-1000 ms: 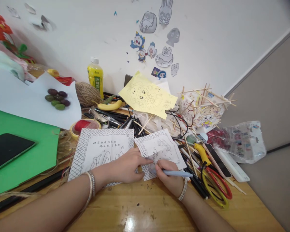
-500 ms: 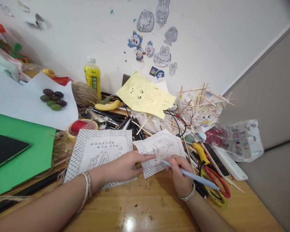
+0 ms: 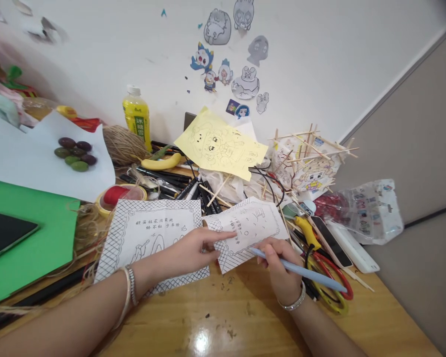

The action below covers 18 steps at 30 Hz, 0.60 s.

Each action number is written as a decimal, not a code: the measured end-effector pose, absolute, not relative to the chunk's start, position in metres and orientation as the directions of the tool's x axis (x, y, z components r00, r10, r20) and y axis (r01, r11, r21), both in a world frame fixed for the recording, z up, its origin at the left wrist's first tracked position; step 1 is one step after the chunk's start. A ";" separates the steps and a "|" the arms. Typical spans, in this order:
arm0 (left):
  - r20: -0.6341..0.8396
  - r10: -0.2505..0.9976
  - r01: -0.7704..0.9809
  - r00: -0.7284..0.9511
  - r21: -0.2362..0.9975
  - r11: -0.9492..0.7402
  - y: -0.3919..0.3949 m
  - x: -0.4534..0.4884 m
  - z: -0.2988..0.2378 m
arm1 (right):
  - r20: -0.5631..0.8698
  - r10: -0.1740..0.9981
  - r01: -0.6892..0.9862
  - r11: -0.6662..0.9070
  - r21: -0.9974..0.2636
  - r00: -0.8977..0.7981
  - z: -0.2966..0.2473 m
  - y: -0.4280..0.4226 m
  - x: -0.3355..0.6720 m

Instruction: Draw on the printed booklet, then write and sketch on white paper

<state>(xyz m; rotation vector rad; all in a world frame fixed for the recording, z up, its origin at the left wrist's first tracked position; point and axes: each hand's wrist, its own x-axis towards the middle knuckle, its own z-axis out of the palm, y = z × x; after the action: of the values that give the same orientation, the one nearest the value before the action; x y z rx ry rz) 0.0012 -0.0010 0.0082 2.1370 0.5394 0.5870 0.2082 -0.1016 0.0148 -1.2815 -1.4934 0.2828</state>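
My right hand (image 3: 282, 267) is closed around a long light-blue pen (image 3: 312, 275), its tip at the lower edge of a small white paper (image 3: 262, 228). That paper carries line drawings, handwritten characters and a hatched border. My left hand (image 3: 198, 250) reaches across with its index finger stretched out on the paper's left part, the thumb apart and nothing held. Beneath my left wrist and hand lies a second sheet (image 3: 156, 220) with a cross-hatched frame, characters and a drawing, partly covered by my arm.
Behind the papers lie many black markers (image 3: 171, 178), a banana (image 3: 161, 162) and a yellow drawing (image 3: 221, 143). A drink bottle (image 3: 137, 116) stands at the wall. To the right are scissors (image 3: 330, 292), a phone (image 3: 331, 240) and a stick-and-paper construction (image 3: 314, 161). Green card (image 3: 55, 218) lies left.
My left index finger has shifted slightly left on the small paper, uncovering more of its characters. The pen's rear end is tilted a little further right. The view has moved slightly.
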 end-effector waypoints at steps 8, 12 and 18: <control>0.235 0.465 0.140 0.853 0.756 -0.639 -0.003 0.004 0.003 | 0.355 0.910 0.749 0.385 -0.538 -0.213 0.011 -0.091 0.192; 0.243 0.450 0.140 0.859 0.734 -0.665 -0.004 0.004 0.001 | 0.334 0.914 0.771 0.380 -0.510 -0.230 0.009 -0.085 0.193; 0.290 0.405 0.075 0.867 0.728 -0.681 -0.006 0.003 0.006 | 0.325 0.918 0.764 0.374 -0.526 -0.226 0.007 -0.082 0.195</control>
<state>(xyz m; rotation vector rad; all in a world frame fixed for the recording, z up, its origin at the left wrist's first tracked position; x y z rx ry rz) 0.0035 -0.0059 0.0064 2.2774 0.3450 0.5622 0.1947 -0.0823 0.0073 -1.4449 -2.0490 0.3406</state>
